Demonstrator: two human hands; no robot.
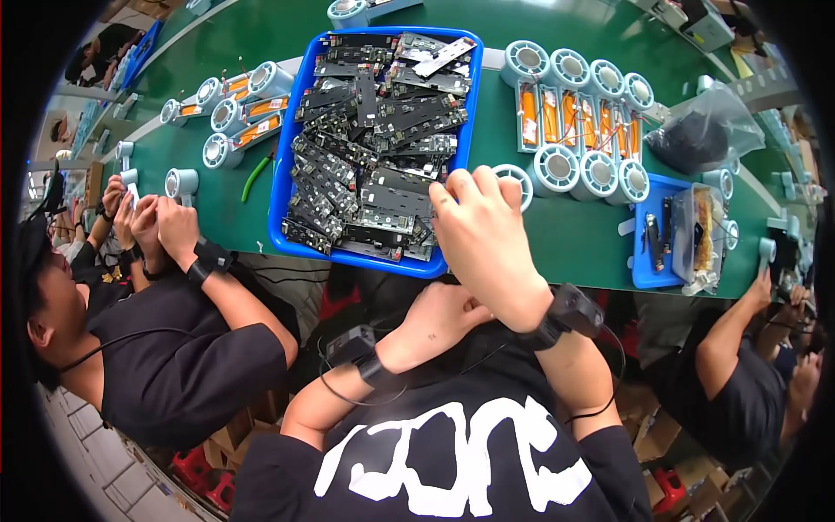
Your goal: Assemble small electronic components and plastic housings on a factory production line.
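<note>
My right hand (483, 235) is above the lower right edge of a blue tray (477, 104), its fingers curled and closed. What they grip, if anything, is hidden under the hand. Just beyond its knuckles shows a round light-blue fan housing (524, 184); whether the hand touches it I cannot tell. Many narrow black circuit-board assemblies (383, 196) fill the tray in loose layers. Closer to my body, my left hand (435, 320) is bent below the tray, thumb and fingers curled together. My right wrist partly covers its fingertips, so what they hold does not show.
Light-blue fan units (574, 113) with orange batteries and wires stand in rows at right. Similar units (248, 113) and green-handled pliers (257, 178) lie left of the tray. A small blue bin (645, 252) and plastic bag (704, 130) are far right. Co-workers (174, 365) sit alongside.
</note>
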